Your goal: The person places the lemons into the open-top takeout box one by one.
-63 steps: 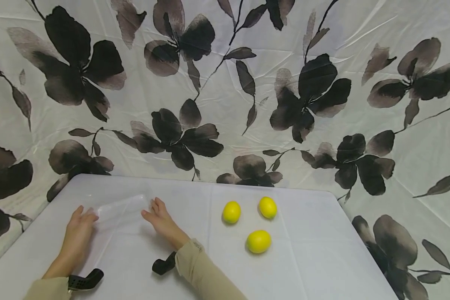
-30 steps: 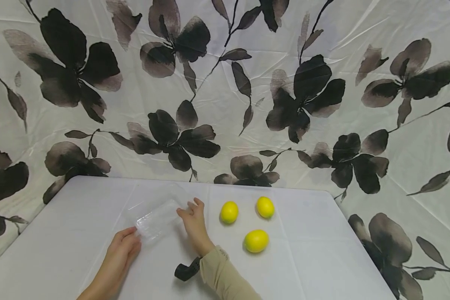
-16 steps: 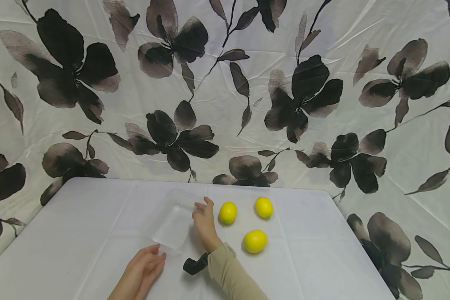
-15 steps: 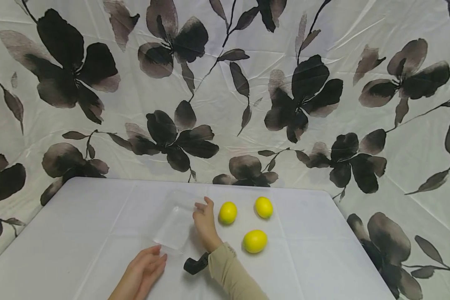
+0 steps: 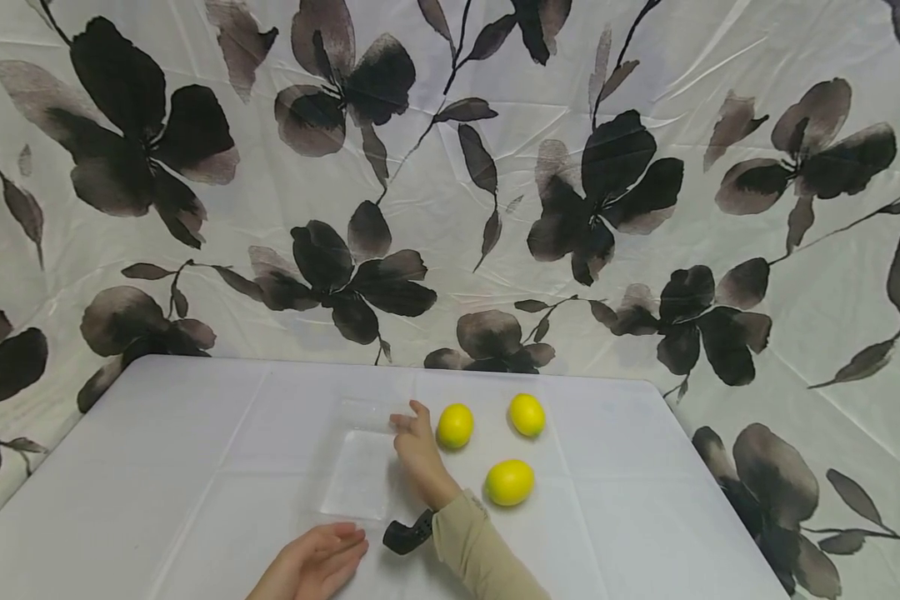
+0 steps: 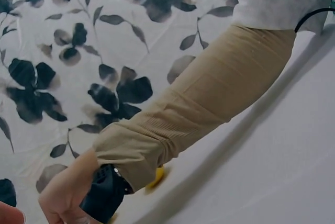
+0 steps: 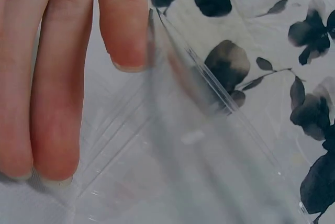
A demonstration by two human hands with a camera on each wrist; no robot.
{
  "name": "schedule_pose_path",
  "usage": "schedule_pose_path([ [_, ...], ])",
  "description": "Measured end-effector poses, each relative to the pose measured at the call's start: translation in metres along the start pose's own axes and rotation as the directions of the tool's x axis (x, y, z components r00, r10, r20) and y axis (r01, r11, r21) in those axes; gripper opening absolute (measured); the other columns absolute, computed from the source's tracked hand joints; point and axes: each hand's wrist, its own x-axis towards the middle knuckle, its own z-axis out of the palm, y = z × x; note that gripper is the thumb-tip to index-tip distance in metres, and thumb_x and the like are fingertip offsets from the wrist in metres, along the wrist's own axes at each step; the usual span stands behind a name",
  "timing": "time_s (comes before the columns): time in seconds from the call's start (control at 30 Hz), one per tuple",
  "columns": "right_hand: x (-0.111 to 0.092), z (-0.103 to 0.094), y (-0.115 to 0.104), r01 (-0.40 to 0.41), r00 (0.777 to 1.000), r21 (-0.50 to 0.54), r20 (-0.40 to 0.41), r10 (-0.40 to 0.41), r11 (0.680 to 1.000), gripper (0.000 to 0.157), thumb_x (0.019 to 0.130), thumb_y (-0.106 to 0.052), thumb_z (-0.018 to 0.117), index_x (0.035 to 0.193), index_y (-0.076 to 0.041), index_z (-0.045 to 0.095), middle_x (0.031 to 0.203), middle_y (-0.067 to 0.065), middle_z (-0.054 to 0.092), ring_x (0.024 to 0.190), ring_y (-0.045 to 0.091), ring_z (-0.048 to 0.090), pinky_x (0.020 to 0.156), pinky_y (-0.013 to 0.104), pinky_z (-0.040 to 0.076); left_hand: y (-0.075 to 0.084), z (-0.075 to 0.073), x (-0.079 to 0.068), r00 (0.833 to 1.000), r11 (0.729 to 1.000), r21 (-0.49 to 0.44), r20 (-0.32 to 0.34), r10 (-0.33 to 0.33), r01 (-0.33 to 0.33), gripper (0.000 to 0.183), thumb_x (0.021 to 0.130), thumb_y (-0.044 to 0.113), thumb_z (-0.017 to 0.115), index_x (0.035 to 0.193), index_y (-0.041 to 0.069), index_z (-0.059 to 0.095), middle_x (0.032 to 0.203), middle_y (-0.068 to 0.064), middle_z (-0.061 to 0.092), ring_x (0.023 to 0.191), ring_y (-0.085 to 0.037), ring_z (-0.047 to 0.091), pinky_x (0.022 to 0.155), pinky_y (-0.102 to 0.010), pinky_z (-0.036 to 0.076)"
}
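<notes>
A clear plastic container (image 5: 358, 475) sits on the white table, left of three yellow lemons. My right hand (image 5: 422, 454) is at its far right side, with the fingertips right at the rim. In the right wrist view those fingers (image 7: 57, 103) look straight, beside the container's transparent wall (image 7: 183, 145). My left hand (image 5: 317, 562) lies relaxed just in front of the near edge, palm turned toward the container and nothing in it. Only a fingertip (image 6: 9, 214) of that hand shows in the left wrist view.
The lemons stand close to the right hand: a left one (image 5: 455, 426), a far right one (image 5: 527, 415) and a nearer one (image 5: 509, 482). A black device (image 5: 407, 533) juts from the right wrist. Behind the table (image 5: 157, 467) hangs a floral cloth (image 5: 487, 167).
The container has come from the left toward the lemons, lowered and turned until its sides run nearly front to back. Both hands have moved right; the left has drawn back from its near edge.
</notes>
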Motion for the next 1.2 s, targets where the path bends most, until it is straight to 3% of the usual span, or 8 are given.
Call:
schedule_pose_path([
  [0.13,-0.003,-0.006,-0.001,-0.016,0.999,0.023,0.028,0.016,1.0,0.078,0.075,0.012,0.042,0.15,0.007,0.022,0.135,0.025,0.055,0.134,0.041,0.044,0.107,0.048,0.039,0.001,0.005,0.001,0.999,1.0,-0.019,0.047,-0.019,0.02,0.062,0.103,0.016,0.042,0.14,-0.026,0.016,0.134,-0.022,0.053,0.132,-0.035,0.048,0.114,-0.045,0.034],
  [0.27,-0.006,-0.011,-0.002,-0.054,0.997,0.073,0.053,0.05,0.996,0.08,0.076,0.014,0.043,0.152,0.006,0.019,0.14,0.028,0.05,0.137,0.043,0.04,0.111,0.051,0.035,0.0,0.01,0.0,0.998,0.997,-0.064,0.049,-0.033,0.036,0.067,0.104,0.019,0.042,0.142,-0.026,0.01,0.134,-0.024,0.055,0.127,-0.029,0.053,0.114,-0.044,0.035],
  [0.63,-0.025,-0.023,-0.007,-0.142,0.981,0.11,0.148,0.125,0.984,0.093,0.076,0.012,0.052,0.157,0.002,0.008,0.16,0.027,0.018,0.149,0.037,0.016,0.119,0.051,0.016,-0.002,0.015,0.006,0.998,0.986,-0.158,0.045,-0.043,0.05,0.057,0.108,0.02,0.036,0.141,-0.024,0.022,0.133,-0.031,0.055,0.128,-0.037,0.053,0.114,-0.048,0.032],
  [0.87,-0.041,-0.026,-0.01,-0.135,0.974,0.12,0.199,0.11,0.984,0.095,0.074,0.013,0.05,0.157,0.002,0.004,0.161,0.027,0.011,0.15,0.039,0.011,0.12,0.051,0.012,-0.005,0.015,0.015,0.996,0.988,-0.154,0.092,-0.014,0.028,0.05,0.109,0.018,0.026,0.136,-0.024,0.03,0.133,-0.031,0.055,0.129,-0.036,0.052,0.114,-0.046,0.033],
  [1.07,-0.049,-0.03,-0.008,-0.14,0.972,0.128,0.205,0.112,0.982,0.096,0.072,0.014,0.049,0.156,0.003,0.004,0.161,0.028,0.011,0.149,0.041,0.009,0.12,0.053,0.01,-0.006,0.019,0.023,0.995,0.992,-0.125,0.098,0.02,-0.007,0.041,0.109,0.017,0.03,0.124,-0.014,0.051,0.131,-0.025,0.058,0.125,-0.031,0.056,0.109,-0.041,0.042],
  [1.2,-0.054,-0.033,-0.006,-0.141,0.972,0.114,0.204,0.116,0.983,0.096,0.071,0.014,0.049,0.157,0.002,0.005,0.161,0.028,0.011,0.149,0.041,0.009,0.12,0.053,0.009,-0.006,0.023,0.027,0.996,0.993,-0.12,0.084,0.024,-0.013,0.038,0.108,0.017,0.033,0.122,-0.012,0.053,0.129,-0.022,0.06,0.123,-0.028,0.057,0.107,-0.038,0.044],
])
